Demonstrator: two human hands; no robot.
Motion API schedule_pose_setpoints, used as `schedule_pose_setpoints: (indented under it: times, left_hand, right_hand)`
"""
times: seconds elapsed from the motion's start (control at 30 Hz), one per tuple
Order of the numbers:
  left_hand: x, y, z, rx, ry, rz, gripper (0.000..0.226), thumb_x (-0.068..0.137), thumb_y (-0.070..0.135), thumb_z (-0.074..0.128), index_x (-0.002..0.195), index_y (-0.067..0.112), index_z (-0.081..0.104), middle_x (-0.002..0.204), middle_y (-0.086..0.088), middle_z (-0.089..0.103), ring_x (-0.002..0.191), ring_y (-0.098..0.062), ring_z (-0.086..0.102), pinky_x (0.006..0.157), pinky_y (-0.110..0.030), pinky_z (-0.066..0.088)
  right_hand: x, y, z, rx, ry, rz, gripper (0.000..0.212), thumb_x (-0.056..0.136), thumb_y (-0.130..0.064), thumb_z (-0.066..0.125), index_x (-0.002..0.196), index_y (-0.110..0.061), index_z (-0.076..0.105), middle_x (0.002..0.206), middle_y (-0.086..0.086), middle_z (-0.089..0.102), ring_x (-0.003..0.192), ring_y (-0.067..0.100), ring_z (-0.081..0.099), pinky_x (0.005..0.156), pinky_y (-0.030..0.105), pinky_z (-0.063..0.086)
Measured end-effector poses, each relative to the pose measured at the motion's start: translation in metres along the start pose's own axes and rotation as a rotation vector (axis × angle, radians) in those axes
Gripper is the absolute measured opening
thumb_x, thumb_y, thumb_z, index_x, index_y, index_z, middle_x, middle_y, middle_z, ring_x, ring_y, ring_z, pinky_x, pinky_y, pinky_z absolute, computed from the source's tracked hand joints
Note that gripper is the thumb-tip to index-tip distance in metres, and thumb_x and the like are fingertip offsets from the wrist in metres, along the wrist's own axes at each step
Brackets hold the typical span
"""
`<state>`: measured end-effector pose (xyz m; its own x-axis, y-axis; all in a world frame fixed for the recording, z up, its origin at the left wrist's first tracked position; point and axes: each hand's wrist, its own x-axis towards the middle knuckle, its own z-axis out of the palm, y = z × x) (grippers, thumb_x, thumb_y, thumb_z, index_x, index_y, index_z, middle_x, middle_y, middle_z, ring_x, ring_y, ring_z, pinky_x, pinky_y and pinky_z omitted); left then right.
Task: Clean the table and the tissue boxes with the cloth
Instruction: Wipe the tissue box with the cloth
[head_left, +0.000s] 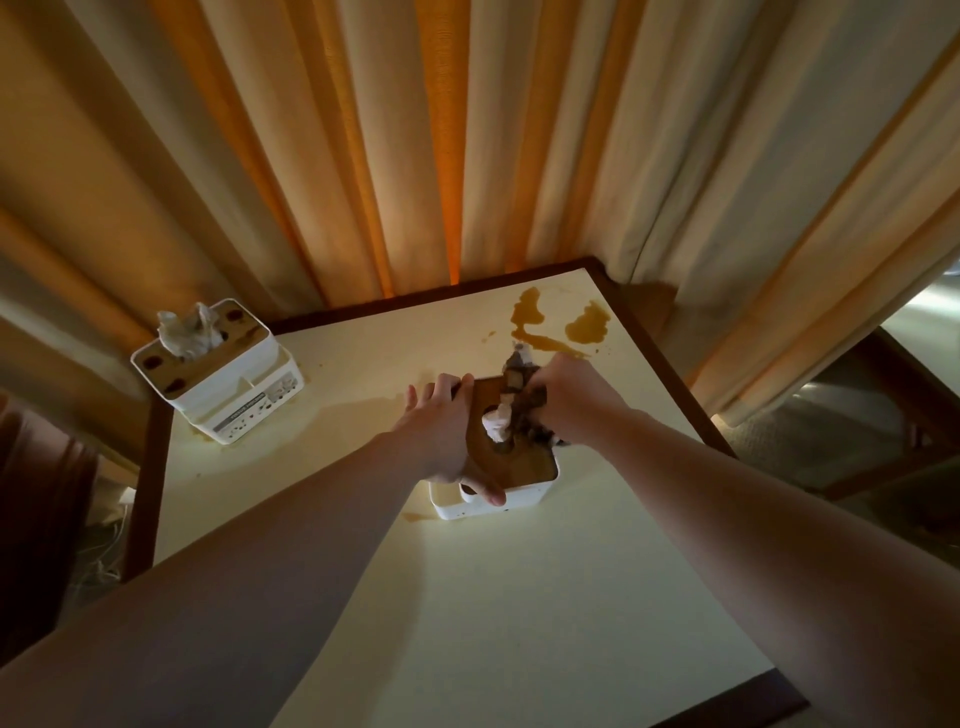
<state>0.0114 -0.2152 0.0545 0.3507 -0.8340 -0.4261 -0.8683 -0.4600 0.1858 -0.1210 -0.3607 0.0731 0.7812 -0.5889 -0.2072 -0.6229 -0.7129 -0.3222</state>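
A white tissue box with a brown wooden lid (519, 470) stands near the middle of the cream table (493, 597). My left hand (449, 431) grips its left side, thumb curled over the front rim. My right hand (569, 397) holds a dark crumpled cloth (524, 387) and presses it on the lid beside the tissue (497, 426) sticking up from the slot. A second white tissue box (218, 371) with brown spots on its lid sits at the table's far left corner. Brown liquid spills (566, 327) lie on the table behind the near box.
Orange and cream curtains (415, 156) hang close behind the table. The table has a dark wooden edge (670, 364). Another dark-edged surface (893, 415) shows at the right. Cables lie on the floor (104, 551) at the left.
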Motion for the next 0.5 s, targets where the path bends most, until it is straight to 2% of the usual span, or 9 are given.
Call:
schedule_pose_setpoints:
  times: [0.1, 0.23, 0.3, 0.4, 0.5]
  left_hand:
    - [0.000, 0.001, 0.000, 0.029, 0.011, 0.002, 0.168, 0.033, 0.096, 0.075, 0.163, 0.018, 0.004, 0.150, -0.006, 0.026, 0.137, -0.038, 0.031, 0.123, -0.057, 0.024]
    - [0.000, 0.002, -0.001, 0.034, 0.009, -0.001, 0.170, 0.032, 0.097, 0.073, 0.164, 0.018, 0.002, 0.150, -0.006, 0.026, 0.138, -0.039, 0.031, 0.124, -0.059, 0.021]
    - [0.001, 0.002, 0.000, 0.037, 0.004, -0.008, 0.172, 0.030, 0.099, 0.072, 0.164, 0.017, 0.000, 0.153, -0.006, 0.024, 0.141, -0.039, 0.028, 0.124, -0.059, 0.019]
    - [0.002, 0.001, 0.001, 0.013, -0.002, -0.021, 0.177, 0.026, 0.101, 0.070, 0.164, 0.018, -0.003, 0.157, -0.005, 0.019, 0.144, -0.039, 0.024, 0.126, -0.059, 0.014]
    - [0.001, 0.002, 0.001, -0.013, -0.007, -0.030, 0.178, 0.026, 0.100, 0.070, 0.164, 0.019, -0.008, 0.160, -0.004, 0.014, 0.146, -0.038, 0.018, 0.126, -0.058, 0.014]
  right_hand:
    - [0.017, -0.003, -0.002, 0.018, 0.024, 0.000, 0.023, 0.097, -0.019, 0.064, 0.077, -0.019, 0.074, 0.074, 0.002, 0.066, 0.070, 0.016, 0.065, 0.063, 0.028, 0.056]
    - [0.019, -0.004, -0.001, -0.022, 0.020, -0.017, 0.023, 0.100, -0.018, 0.059, 0.085, -0.017, 0.076, 0.087, 0.001, 0.058, 0.077, 0.011, 0.055, 0.071, 0.027, 0.049]
    - [0.012, -0.002, -0.001, -0.018, 0.004, -0.021, 0.023, 0.102, -0.021, 0.057, 0.089, -0.016, 0.076, 0.094, 0.004, 0.056, 0.075, 0.012, 0.053, 0.069, 0.027, 0.044]
    - [-0.006, 0.002, -0.001, 0.005, -0.005, -0.017, 0.010, 0.097, -0.019, 0.065, 0.097, -0.015, 0.074, 0.102, 0.004, 0.053, 0.079, 0.016, 0.054, 0.061, 0.023, 0.038]
    - [-0.031, 0.008, 0.004, 0.014, -0.060, -0.017, 0.012, 0.093, -0.019, 0.071, 0.105, -0.016, 0.074, 0.103, 0.001, 0.049, 0.078, 0.010, 0.050, 0.066, 0.022, 0.040]
